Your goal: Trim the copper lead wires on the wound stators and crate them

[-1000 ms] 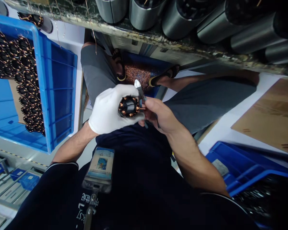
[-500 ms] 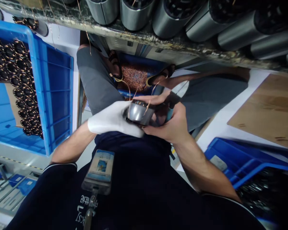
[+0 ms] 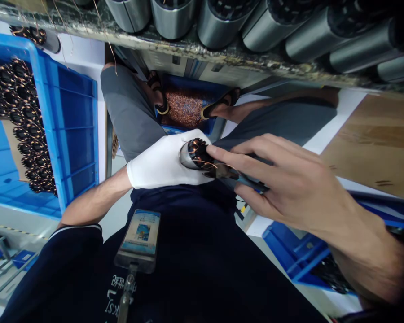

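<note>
We saw one silver metal cylinder with a black toothed rim and copper windings [image 3: 195, 154] between the person's two hands, its long axis slanting so that the toothed end faced up and toward the bare right hand [image 3: 289, 179]. The white-gloved left hand [image 3: 168, 159] was nearer, its fingers wrapped around the cylinder's silver side. The right hand lay just right of the cylinder: its index finger reached to the rim, and its other fingers grasped one pair of dark metal pliers [image 3: 251, 181], partly hidden; whether their tip touched the rim, we could not tell. One thin copper wire [image 3: 207, 162] curved from the cylinder toward the pliers.

Beyond the cylinder, we counted at least seven more silver cylinders [image 3: 173, 20] along one worn, pale-edged desk [image 3: 185, 50], and one blue plastic tray [image 3: 178, 80] of copper scraps [image 3: 185, 103]. Well left of the cylinder stood one blue plastic crate [image 3: 70, 130] of black-and-copper rings [image 3: 16, 94], too many to count; well right lay one brown cardboard sheet [image 3: 366, 148]
</note>
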The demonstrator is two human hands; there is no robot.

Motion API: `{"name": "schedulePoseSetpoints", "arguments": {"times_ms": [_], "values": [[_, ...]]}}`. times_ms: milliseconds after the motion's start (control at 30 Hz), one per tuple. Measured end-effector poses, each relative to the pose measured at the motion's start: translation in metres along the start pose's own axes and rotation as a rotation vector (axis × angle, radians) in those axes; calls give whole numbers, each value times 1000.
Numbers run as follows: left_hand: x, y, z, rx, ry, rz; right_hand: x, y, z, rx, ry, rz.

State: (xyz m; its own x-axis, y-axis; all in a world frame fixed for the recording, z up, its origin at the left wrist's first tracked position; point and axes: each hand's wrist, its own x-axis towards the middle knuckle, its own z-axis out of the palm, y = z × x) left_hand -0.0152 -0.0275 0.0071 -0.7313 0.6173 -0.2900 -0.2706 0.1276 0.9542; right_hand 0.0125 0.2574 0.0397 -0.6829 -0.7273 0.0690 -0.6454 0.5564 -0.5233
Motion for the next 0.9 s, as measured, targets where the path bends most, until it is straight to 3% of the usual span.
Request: {"name": "schedulePoseSetpoints", "arguments": {"times_ms": [233,433,600,800,900], "values": [[4,-4,4,91,72,33,-1,-2,-3,62,-44,130],[5,6,17,499,210,20,2,-3,3,73,-50,153],[5,10,26,720,157,-15,-6,-5,6,-123,-28,138],[6,12,23,636,57,4,-3,-6,10,191,-7,191],[8,9,20,632,38,-12,1,-6,11,100,-4,180]]}}
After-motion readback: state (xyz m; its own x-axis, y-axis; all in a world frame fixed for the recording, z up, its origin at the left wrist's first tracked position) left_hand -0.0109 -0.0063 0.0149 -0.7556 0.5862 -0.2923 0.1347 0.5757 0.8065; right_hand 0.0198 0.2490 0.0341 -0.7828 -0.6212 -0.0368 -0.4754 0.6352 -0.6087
